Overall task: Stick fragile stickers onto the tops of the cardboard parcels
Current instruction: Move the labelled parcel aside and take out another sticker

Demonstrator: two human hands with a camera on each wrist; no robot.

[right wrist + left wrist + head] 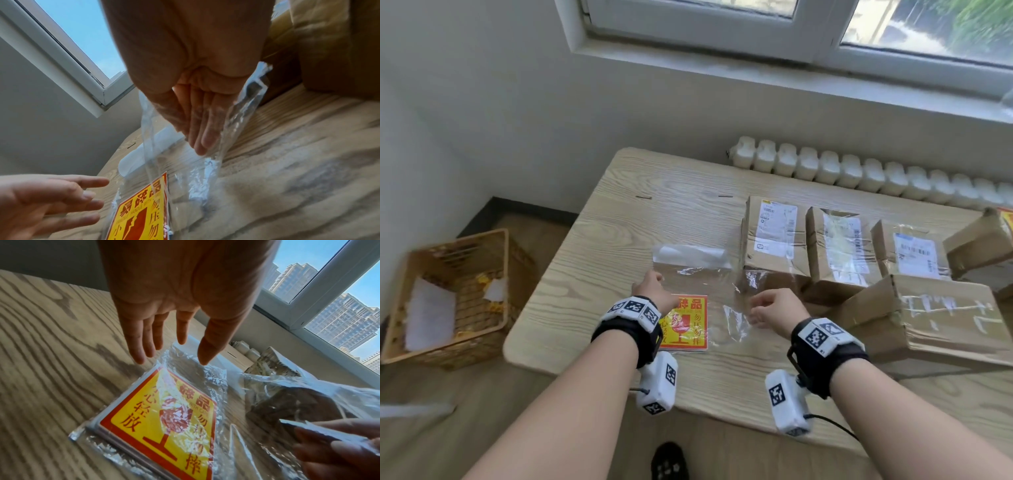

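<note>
Two hands work at lower centre: the right hand (774, 306) pinches the clear bag (273, 391) in its fingers, the left hand (654, 287) hovers spread above the fragile stickers (685, 323) inside it on the desk (599, 246). Beyond, at right, the cardboard parcels (839, 246) wait. Slippery film could tear or slide away.

Five cardboard parcels (774, 236); one sticker pack (685, 323); one plastic bag (698, 270); one basket (453, 294).
</note>
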